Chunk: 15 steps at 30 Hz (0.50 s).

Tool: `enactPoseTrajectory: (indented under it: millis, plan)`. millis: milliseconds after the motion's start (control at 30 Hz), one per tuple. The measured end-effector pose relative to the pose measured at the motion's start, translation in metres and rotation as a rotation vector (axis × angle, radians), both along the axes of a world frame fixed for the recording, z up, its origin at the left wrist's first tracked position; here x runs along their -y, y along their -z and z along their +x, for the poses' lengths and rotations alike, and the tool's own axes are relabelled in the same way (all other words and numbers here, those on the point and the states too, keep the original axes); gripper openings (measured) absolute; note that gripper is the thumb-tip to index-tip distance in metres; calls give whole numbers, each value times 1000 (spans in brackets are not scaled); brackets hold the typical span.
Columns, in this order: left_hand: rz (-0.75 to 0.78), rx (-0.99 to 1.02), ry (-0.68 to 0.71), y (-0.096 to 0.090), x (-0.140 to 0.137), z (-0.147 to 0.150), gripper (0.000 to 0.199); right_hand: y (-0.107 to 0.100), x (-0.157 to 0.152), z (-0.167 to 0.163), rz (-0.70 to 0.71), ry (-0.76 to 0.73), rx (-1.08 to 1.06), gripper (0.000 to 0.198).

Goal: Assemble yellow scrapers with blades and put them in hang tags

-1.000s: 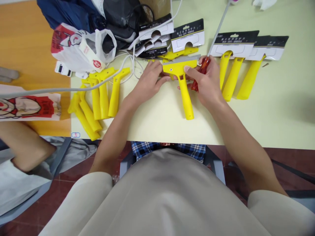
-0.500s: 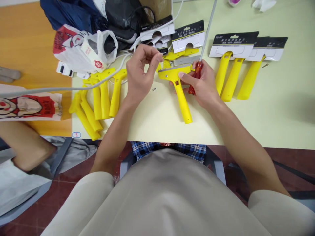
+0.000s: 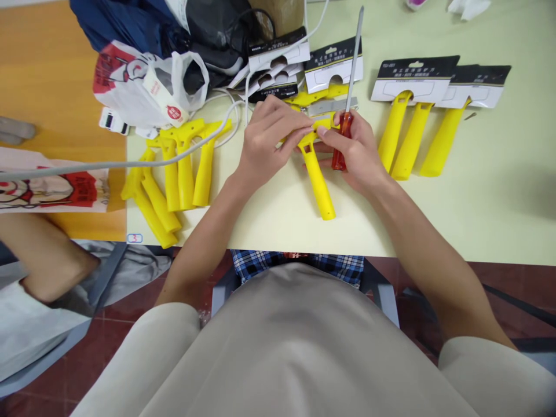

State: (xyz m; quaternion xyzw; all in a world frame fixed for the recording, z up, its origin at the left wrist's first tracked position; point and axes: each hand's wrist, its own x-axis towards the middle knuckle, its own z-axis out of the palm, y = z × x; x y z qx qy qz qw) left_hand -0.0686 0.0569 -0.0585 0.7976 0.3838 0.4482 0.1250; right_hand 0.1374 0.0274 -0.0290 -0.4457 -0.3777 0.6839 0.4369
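Note:
My right hand (image 3: 358, 147) grips a yellow scraper (image 3: 319, 179) by its head, thumb on top, handle pointing down toward the table's front edge. The same hand also holds a screwdriver (image 3: 343, 142) with a red handle, its shaft pointing up and away. Over the left part of the scraper's head, my left hand (image 3: 271, 136) has its fingers pinched together at the surface. Whatever lies between those fingertips is hidden. Behind both hands are more yellow scraper parts (image 3: 306, 97) and a flat metal piece (image 3: 332, 106).
Several yellow scraper handles (image 3: 185, 174) lie at left under a grey cable (image 3: 174, 155). Scrapers with black-and-white cards (image 3: 412, 81) lie at right. Loose cards (image 3: 278, 58), a plastic bag (image 3: 130, 87) and a dark bag (image 3: 212, 35) sit at the back. A person's arm (image 3: 47, 255) shows at left.
My left hand has moved right, from beside the scraper onto its head. The screwdriver's shaft has tipped slightly left, and the scraper has shifted a little left in my right hand.

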Motion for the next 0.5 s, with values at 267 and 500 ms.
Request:
enactPoseTrajectory:
  millis: [267,500]
  plan:
    - [-25,-77,-64,0,3,-3,36,-4,1,0,-28,-2,7,71]
    - [-139,-82,-21,-1,5,-4,44,-6,1,0,-30,-17,-4,68]
